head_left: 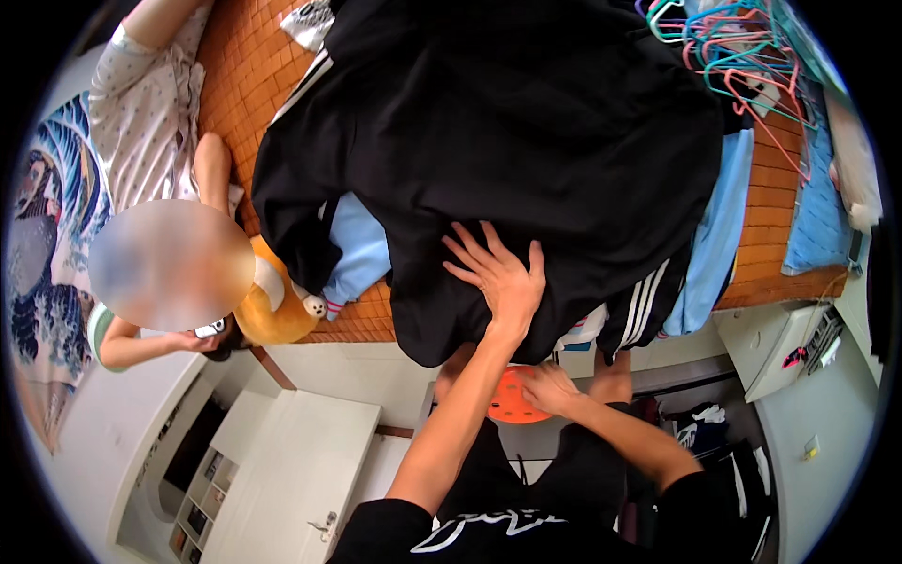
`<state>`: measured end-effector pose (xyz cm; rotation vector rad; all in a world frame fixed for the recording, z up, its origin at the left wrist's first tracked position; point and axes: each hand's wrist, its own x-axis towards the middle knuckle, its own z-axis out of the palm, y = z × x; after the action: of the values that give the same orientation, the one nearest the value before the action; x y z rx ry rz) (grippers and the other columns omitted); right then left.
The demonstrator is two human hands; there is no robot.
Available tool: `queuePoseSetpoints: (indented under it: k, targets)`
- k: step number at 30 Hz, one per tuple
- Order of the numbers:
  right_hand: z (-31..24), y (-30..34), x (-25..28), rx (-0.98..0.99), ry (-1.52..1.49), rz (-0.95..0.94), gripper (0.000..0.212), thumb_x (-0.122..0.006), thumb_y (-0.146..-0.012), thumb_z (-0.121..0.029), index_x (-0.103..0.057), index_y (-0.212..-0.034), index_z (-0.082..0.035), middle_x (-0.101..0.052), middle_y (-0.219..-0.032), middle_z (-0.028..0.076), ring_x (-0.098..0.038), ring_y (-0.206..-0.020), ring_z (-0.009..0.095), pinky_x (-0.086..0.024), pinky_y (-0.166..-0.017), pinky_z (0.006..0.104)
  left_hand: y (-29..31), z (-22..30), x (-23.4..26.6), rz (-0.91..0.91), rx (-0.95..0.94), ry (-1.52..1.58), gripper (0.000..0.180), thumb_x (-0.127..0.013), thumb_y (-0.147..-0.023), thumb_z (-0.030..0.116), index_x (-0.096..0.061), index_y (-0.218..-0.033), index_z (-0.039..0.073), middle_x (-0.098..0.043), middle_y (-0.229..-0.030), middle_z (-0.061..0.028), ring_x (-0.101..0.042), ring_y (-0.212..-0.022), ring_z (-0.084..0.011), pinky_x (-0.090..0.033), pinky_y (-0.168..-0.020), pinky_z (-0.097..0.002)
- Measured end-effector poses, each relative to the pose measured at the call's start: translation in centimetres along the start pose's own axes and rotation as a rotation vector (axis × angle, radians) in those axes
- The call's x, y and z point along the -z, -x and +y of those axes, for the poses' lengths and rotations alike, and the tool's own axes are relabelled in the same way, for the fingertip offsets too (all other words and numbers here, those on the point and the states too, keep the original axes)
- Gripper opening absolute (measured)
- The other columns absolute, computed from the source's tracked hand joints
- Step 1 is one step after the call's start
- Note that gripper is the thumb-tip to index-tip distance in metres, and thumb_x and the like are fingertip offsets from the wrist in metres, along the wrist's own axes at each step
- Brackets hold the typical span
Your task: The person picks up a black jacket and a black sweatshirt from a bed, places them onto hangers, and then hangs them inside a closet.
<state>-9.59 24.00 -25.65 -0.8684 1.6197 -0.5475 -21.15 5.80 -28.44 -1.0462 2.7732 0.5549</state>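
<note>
A large black garment with white stripes is spread over the bed in front of me. My left hand lies flat on its near part, fingers spread. Below the cloth's near edge, my right hand has its fingers bent and close together on a round orange plastic stool with holes in its top. Its fingertips are partly hidden. Light blue cloth shows from under the garment on the left, and more blue cloth on the right.
Colourful hangers are heaped at the far right of the wooden-tiled bed. At the left, a person lies with a phone in hand, beside a yellow plush toy. Dark clothes lie low on the right, near a white cabinet.
</note>
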Motion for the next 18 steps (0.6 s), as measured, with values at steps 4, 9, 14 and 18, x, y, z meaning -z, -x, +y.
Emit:
queuePoseSetpoints:
  k: [4,9,14,18]
  targets:
    - [3.3,-1.6,-8.7,-0.298,0.315,0.116,0.044,-0.055,-0.088,-0.036,-0.058,-0.12,-0.006,-0.057,-0.125,0.021,-0.055,-0.115,0.036,-0.042,-0.097,0.0471,0.1,0.5,-0.1,0.085,-0.011,0.02,0.077,-0.054,-0.088,0.042,-0.025,-0.143,-0.003,-0.008,-0.152,-0.0333,-0.003,-0.141,-0.054,-0.002,-0.106,-0.0708]
    - [6.3,-0.7,-9.1,-0.414,-0.059,-0.454,0.052,-0.042,-0.095,-0.044,-0.054,-0.126,-0.004,-0.057,-0.125,0.02,-0.056,-0.115,0.035,-0.043,-0.099,0.0477,-0.2,0.8,-1.0,0.168,-0.002,-0.074,0.073,-0.055,-0.086,0.037,-0.031,-0.138,-0.008,-0.011,-0.152,-0.0316,-0.004,-0.142,-0.0497,-0.003,-0.109,-0.0666]
    - [10.8,-1.5,-4.4,-0.384,-0.117,-0.671,0.054,-0.044,-0.093,-0.044,-0.053,-0.127,-0.003,-0.06,-0.124,0.019,-0.059,-0.111,0.035,-0.046,-0.095,0.0469,-0.2,0.9,-2.0,0.235,-0.008,-0.084,0.068,-0.053,-0.086,0.035,-0.035,-0.136,-0.007,-0.015,-0.152,-0.0309,-0.009,-0.142,-0.0496,-0.005,-0.11,-0.0654]
    - [16.2,-1.3,-5.1,-0.226,-0.249,-0.7,0.056,-0.052,-0.092,-0.05,-0.058,-0.121,-0.003,-0.063,-0.118,0.018,-0.06,-0.109,0.031,-0.047,-0.087,0.0433,-0.7,1.2,-1.7,0.293,-0.04,-0.019,0.066,-0.054,-0.086,0.036,-0.038,-0.136,-0.004,-0.018,-0.151,-0.031,-0.012,-0.141,-0.0513,-0.005,-0.108,-0.0678]
